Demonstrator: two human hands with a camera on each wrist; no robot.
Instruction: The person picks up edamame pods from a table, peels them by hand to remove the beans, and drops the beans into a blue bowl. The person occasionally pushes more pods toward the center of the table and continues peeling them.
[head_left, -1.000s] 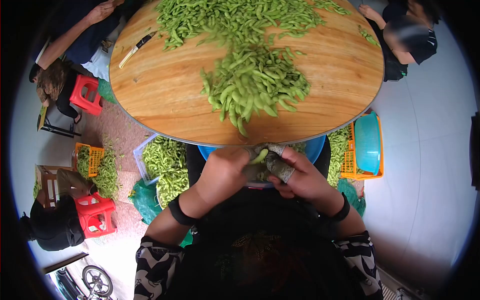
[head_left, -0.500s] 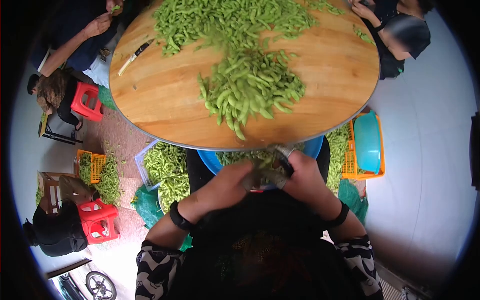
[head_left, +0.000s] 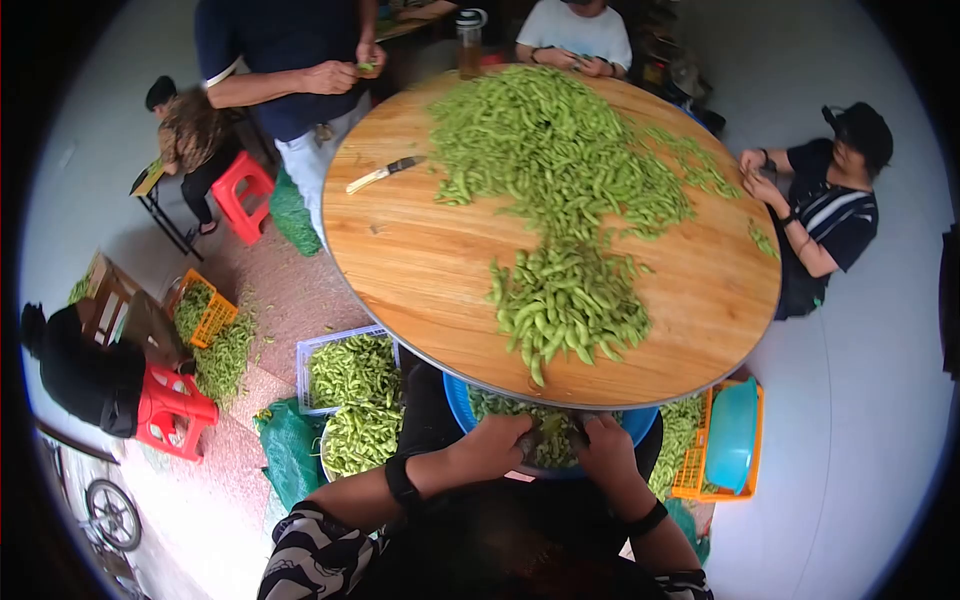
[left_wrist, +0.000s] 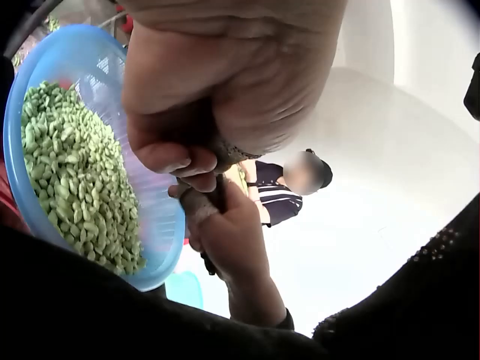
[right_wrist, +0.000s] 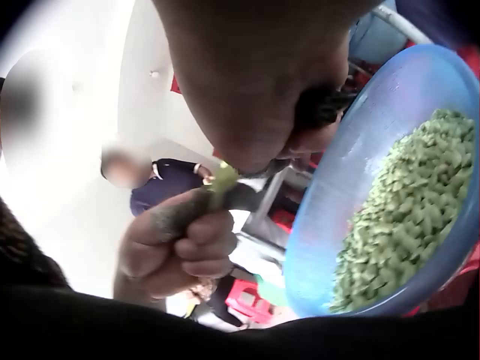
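Note:
My left hand (head_left: 485,450) and right hand (head_left: 608,455) meet above a blue plastic basket (head_left: 455,396) near the table's front edge. In the right wrist view a green edamame pod (right_wrist: 223,181) is pinched by the left thumb and finger, its upper end at the right hand's curled fingertips. Worn grey-brown covers wrap some digits of both hands. Shelled green beans (left_wrist: 79,176) fill much of the basket. Ahead on the round wooden table (head_left: 420,270) lies a small heap of whole pods (head_left: 575,305), joined to a larger pile (head_left: 540,130) behind it.
A knife (head_left: 385,174) lies on the table's left. Beside my left leg stand a pale crate (head_left: 302,375) of pods and a green sack (head_left: 290,455). An orange crate (head_left: 690,470) with a teal basin (head_left: 733,435) is at right. Several people sit or stand around.
The head view has tilted up and shifted, showing more of the table and the people beyond. Both hands stay together over the basket; their fingers were blurred by motion half a second ago.

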